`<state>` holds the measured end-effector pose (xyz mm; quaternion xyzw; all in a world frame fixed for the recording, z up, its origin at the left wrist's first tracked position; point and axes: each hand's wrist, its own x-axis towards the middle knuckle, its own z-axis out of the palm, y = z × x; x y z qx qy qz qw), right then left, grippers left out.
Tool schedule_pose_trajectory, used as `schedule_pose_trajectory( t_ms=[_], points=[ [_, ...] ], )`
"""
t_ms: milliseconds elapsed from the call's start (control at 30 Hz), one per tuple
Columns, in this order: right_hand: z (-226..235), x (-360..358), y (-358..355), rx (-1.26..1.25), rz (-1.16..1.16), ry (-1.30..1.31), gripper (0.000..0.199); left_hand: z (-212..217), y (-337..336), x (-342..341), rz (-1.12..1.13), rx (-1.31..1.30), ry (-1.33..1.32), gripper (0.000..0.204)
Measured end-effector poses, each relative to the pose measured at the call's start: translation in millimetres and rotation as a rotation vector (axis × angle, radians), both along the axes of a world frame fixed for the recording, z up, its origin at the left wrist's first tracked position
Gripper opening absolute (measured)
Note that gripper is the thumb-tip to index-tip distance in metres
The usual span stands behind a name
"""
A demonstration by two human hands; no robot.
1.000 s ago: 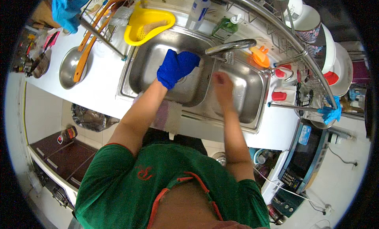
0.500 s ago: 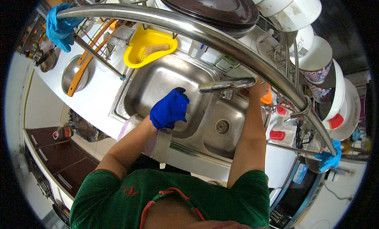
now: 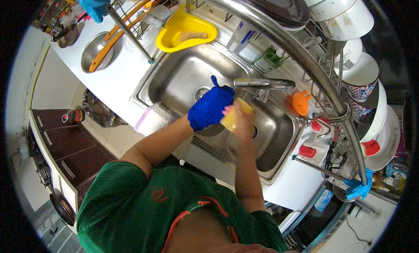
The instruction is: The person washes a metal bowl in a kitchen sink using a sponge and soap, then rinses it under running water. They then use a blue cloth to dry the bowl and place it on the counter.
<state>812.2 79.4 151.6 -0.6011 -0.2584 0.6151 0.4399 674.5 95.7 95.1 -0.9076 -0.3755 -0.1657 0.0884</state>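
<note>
My left hand point(image 3: 211, 108) is covered to the wrist by bright blue fabric, a cloth or loose glove with a thin tip sticking up; its fingers are hidden. It hovers over the steel double sink point(image 3: 174, 70), near the divider between the basins. Close beside it, my right hand point(image 3: 245, 122) grips a yellow block that looks like a sponge point(image 3: 231, 121), blurred by motion. The sponge is at the edge of the blue fabric; whether they touch I cannot tell. Above both hands the chrome faucet point(image 3: 264, 83) reaches over the sink.
A yellow strainer point(image 3: 187, 35) sits at the sink's back left corner. A curved steel rack point(image 3: 301, 65) with dishes arches overhead. An orange holder point(image 3: 300, 102) stands right of the faucet. Bubble wrap point(image 3: 159, 117) lies over the front edge. A steel bowl point(image 3: 97, 52) stands left.
My right hand has come back from beside the faucet to my left hand, now with the yellow sponge in it. The blue-covered left hand has moved right, and the view has shifted.
</note>
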Motion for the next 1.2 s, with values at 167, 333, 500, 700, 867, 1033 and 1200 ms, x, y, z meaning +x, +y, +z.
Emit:
schedule_pose_trajectory(
  t_ms=[167, 333, 500, 700, 867, 1033, 1200],
  points=[
    [-32.0, -51.4, 30.8, 0.554, 0.392, -1.196, 0.029, 58.6, -30.4, -23.2, -0.151, -0.814, -0.93, 0.049],
    [-32.3, -63.0, 27.3, 0.639, 0.332, -1.043, 0.031, 45.0, -30.1, -41.8, -0.061, -0.606, -1.023, 0.048],
    [-71.4, -37.6, 18.2, 0.214, 0.04, -0.253, 0.036, 45.8, -24.2, -43.5, -0.207, -1.165, -1.845, 0.021],
    [-97.8, -94.4, -19.6, -0.23, 0.319, 0.97, 0.047, 49.6, -21.7, -45.6, -0.065, -1.556, -2.258, 0.032],
    [-79.0, -93.6, -0.4, -0.028, 0.189, 1.37, 0.063, 27.3, -19.8, -64.6, 0.047, -1.426, -1.91, 0.036],
    [-32.2, -95.8, 13.2, 0.087, 0.21, 1.062, 0.078, 29.4, -15.6, -55.8, 0.354, -0.708, -1.354, 0.038],
    [-16.3, -124.3, 4.7, 0.296, 0.202, 0.356, 0.06, -20.8, 6.8, -68.7, 0.278, -1.318, -2.094, 0.036]
  ],
)
